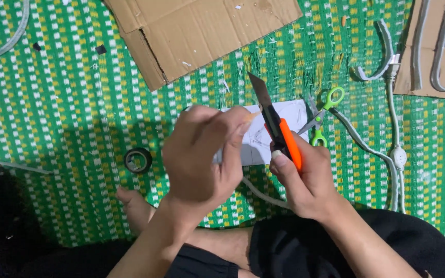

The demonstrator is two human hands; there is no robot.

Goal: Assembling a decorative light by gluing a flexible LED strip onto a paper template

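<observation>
A flattened brown cardboard box (202, 36) lies at the top of the green woven mat (63, 103), and a white paper sheet (279, 126) lies under the hands. The right hand (305, 180) is closed around an orange utility knife (283, 135), its long axis running up and slightly left, blade tip pointing away from the person. The left hand (202, 154) pinches something small beside the blade, perhaps a wire end; green-handled scissors (323, 116) lie just right.
</observation>
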